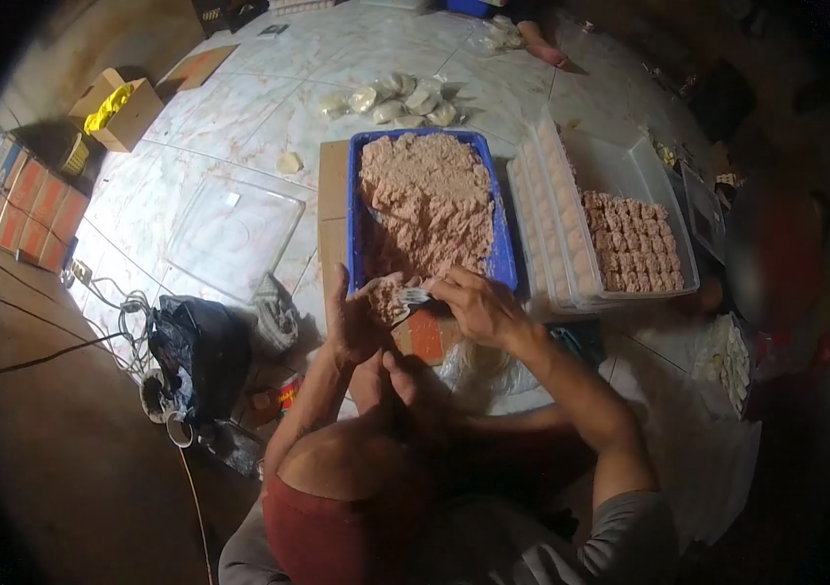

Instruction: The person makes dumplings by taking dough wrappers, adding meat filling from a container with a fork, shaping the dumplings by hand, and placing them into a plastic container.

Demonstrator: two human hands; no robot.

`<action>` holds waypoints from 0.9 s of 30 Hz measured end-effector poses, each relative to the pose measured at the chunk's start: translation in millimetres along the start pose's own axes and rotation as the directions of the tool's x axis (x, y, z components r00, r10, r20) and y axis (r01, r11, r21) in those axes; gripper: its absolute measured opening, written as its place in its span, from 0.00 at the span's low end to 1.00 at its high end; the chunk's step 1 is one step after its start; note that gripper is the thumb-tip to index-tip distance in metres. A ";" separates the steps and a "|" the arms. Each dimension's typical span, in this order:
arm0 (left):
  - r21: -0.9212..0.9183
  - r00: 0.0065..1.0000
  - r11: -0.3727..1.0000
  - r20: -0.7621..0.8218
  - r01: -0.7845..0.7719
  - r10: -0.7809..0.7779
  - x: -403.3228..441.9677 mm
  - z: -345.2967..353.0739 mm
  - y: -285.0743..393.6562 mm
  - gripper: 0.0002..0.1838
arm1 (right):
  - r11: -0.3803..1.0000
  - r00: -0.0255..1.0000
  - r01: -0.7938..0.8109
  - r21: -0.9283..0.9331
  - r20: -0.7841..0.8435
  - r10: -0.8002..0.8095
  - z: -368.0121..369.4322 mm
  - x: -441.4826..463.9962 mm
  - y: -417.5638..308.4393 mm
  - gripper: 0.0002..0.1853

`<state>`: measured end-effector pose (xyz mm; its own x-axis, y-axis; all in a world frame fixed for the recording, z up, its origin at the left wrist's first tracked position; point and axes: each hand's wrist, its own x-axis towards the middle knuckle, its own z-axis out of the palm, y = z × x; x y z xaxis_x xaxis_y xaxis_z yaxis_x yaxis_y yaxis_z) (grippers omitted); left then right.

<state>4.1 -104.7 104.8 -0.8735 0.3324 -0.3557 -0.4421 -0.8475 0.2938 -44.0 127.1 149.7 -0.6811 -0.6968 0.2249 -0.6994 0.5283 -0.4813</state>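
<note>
Ground filling (425, 185) fills a blue tray (354, 210) in front of me. Just below the tray's near edge, my left hand (358, 317) has its thumb stretched up and cups a thin wrapper with a lump of filling (388, 304). My right hand (478, 307) pinches a light-coloured utensil (415, 295), whose end touches the filling over my left palm. To the right, rows of shaped pieces (634, 244) lie in a clear plastic container (693, 263), beside other stacked containers (542, 214).
Bagged pale rounds (400, 100) lie beyond the tray. A clear lid (235, 234), a grey cloth (276, 312) and a black bag (198, 351) are at left. Cardboard boxes (39, 207) stand farther left. Another person's foot (542, 44) shows at the top.
</note>
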 end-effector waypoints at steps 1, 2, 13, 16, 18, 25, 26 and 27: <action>0.009 1.000 1.000 0.006 -0.010 0.010 5.1 -1.4 -1.4 0.49 | 1.000 1.000 0.010 -0.003 -0.009 -0.011 -2.3 -0.8 -5.3 0.09; -0.033 0.999 0.998 -0.022 -0.045 0.044 11.2 -5.6 -4.3 0.48 | 1.000 0.996 -0.014 -0.002 -0.088 0.014 -0.2 -3.3 -12.3 0.09; -0.057 0.994 0.994 0.049 -0.094 0.097 24.2 -4.4 -31.2 0.43 | 0.945 0.932 -0.271 0.182 -0.197 0.305 51.0 -70.9 -47.5 0.16; 0.003 0.999 1.000 0.052 -0.010 0.009 25.8 -19.6 -35.0 0.43 | 0.956 0.935 -0.257 0.140 -0.216 0.282 31.5 -73.6 -43.0 0.17; 0.033 0.984 0.995 0.147 0.094 -0.098 34.4 -49.4 -30.4 0.42 | 0.954 0.943 -0.289 0.084 -0.147 0.298 18.1 -80.8 -29.3 0.13; 0.439 0.986 0.894 0.092 0.088 -0.142 21.6 5.9 -37.3 0.42 | 0.685 0.771 -0.499 0.531 -0.089 0.631 13.5 -63.0 -20.4 0.09; 0.455 0.992 0.883 -0.007 0.115 -0.126 3.3 40.7 -39.0 0.43 | 0.583 0.804 -0.401 0.707 -0.032 0.593 30.5 -61.0 -10.3 0.11; 0.459 0.992 0.881 -0.001 0.111 -0.125 1.2 46.6 -30.3 0.43 | 0.440 0.841 -0.294 0.848 0.011 0.541 39.1 -58.6 -3.5 0.12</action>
<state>7.0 -59.3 136.8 -0.8115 0.4350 -0.3903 -0.5802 -0.5199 0.6269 6.9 147.1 105.1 -0.9488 -0.3055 -0.0808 0.0765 0.0260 -0.9967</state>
